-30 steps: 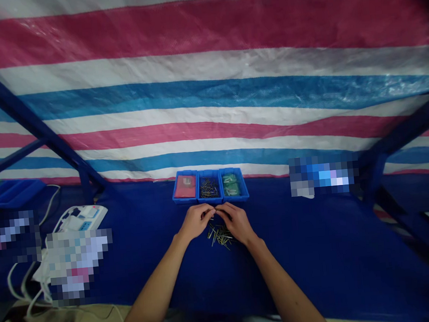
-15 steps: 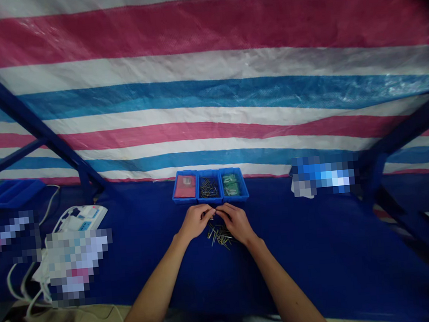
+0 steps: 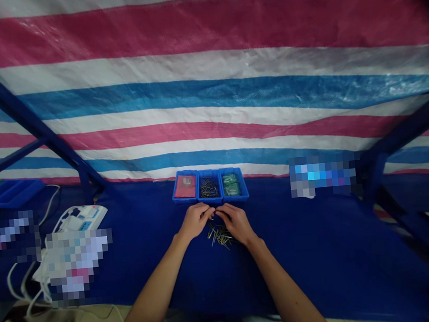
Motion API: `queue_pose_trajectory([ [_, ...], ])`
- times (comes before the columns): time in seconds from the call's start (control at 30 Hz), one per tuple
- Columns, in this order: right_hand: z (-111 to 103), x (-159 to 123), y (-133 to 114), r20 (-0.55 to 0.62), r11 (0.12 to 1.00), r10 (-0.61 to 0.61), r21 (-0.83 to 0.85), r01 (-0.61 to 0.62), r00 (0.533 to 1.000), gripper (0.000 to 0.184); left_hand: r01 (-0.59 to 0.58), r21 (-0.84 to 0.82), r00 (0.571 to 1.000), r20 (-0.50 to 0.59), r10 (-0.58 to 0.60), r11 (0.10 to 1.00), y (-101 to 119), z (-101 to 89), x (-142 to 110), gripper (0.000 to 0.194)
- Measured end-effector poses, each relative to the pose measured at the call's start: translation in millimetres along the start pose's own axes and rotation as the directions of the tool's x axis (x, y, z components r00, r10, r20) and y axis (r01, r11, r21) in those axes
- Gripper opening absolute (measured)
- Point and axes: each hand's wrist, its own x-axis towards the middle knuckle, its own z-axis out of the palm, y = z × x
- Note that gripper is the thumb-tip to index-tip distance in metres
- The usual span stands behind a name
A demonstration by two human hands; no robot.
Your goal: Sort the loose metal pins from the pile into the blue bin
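My left hand (image 3: 197,219) and my right hand (image 3: 235,221) meet fingertip to fingertip above the blue tabletop, both closed in a pinch. Whatever lies between the fingers is too small and too covered to name. Just below them is a loose pile of thin metal screws (image 3: 220,236), some yellowish and some dark, partly hidden by the right hand. Beyond the hands stand three blue bins side by side. The left bin (image 3: 185,200) holds a flat pink piece (image 3: 184,186), the middle bin (image 3: 210,200) dark screws (image 3: 209,187), and the right bin (image 3: 236,197) green and whitish small parts (image 3: 231,185).
On the left lies a white power strip (image 3: 91,217) with cables (image 3: 26,292) beside a blurred-out patch. A blue tray (image 3: 12,192) sits at the far left. Blue frame bars (image 3: 46,130) rise on both sides, and a striped plastic sheet (image 3: 207,81) hangs behind.
My left fingers have shifted slightly, the index finger now closing further over the pinch. The right hand, screws and bins stay where they were.
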Motion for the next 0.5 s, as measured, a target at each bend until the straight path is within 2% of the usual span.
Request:
queue_pose_trajectory([
  [0.23,-2.6,0.7,-0.7,-0.065,1.000,0.000,-0.021,-0.001,0.998,0.022,0.013,-0.030,0.999,-0.033,-0.014,0.999,1.4,0.9,0.3,0.029],
  [0.5,-3.2,0.4,0.2,-0.043,1.000,0.005,-0.026,-0.006,0.999,0.021,0.032,-0.091,0.997,-0.067,-0.038,0.995,0.9,0.7,-0.4,0.019],
])
